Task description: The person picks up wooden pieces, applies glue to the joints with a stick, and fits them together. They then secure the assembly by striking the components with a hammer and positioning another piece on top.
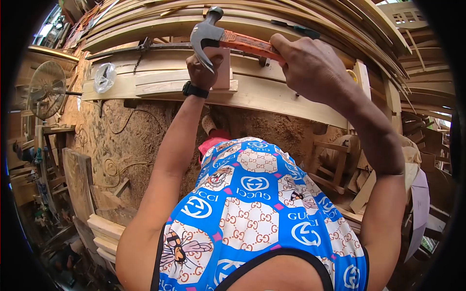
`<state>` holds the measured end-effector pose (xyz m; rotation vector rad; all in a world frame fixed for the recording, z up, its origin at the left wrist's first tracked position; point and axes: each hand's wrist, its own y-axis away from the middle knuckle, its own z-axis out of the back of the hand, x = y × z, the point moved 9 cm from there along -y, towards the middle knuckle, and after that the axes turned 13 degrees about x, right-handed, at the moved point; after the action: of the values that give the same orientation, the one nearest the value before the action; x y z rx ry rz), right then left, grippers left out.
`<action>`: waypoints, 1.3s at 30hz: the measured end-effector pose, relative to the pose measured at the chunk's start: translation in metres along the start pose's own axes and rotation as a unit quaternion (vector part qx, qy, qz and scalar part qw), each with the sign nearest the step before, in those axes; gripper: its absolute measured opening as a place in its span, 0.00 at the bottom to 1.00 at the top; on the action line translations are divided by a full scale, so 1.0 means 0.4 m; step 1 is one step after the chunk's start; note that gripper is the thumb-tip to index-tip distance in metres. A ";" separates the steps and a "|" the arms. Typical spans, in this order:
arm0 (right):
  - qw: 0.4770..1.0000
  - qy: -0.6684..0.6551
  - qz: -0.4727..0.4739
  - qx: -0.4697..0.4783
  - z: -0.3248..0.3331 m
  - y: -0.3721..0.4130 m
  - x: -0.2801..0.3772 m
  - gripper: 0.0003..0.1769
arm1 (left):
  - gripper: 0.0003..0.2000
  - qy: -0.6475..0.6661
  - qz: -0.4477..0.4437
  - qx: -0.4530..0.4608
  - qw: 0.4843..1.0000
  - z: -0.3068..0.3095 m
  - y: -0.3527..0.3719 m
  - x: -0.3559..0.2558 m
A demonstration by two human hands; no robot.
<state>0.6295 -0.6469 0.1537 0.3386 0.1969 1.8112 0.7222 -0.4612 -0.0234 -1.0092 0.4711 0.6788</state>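
Note:
My right hand is wrapped round the orange handle of a claw hammer, raised above the bench. The hammer's metal head is in front of my left hand and hides part of it. My left hand is closed beside a flat pinkish board that lies over pale wooden strips on the workbench. What its fingers hold, if anything, is hidden. A dark watch sits on my left wrist.
A long bar clamp lies along the bench. A clear plastic-wrapped roll sits at the left end. Long planks are stacked behind. A fan stands at far left. Sawdust covers the floor below.

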 end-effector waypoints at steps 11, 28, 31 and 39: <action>0.884 -0.398 -0.244 -0.002 -0.576 0.197 -0.196 0.11 | 0.41 -0.130 0.194 0.310 0.922 0.113 0.163 0.386; 0.871 -0.360 -0.333 0.025 -0.789 0.235 -0.247 0.17 | 0.40 -0.196 0.146 0.497 0.833 -0.039 0.167 0.490; 0.885 -0.311 -0.347 0.018 -0.845 0.185 -0.314 0.18 | 0.35 -0.221 0.039 0.503 0.835 -0.037 0.158 0.452; 0.924 -0.225 -0.303 -0.068 -0.842 0.100 -0.358 0.20 | 0.25 -0.236 0.043 0.497 0.834 -0.051 0.159 0.447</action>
<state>0.5156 -0.7810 -0.1695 0.5192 -0.1393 1.0917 0.8020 -0.4034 -0.1866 0.1783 0.3522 0.6128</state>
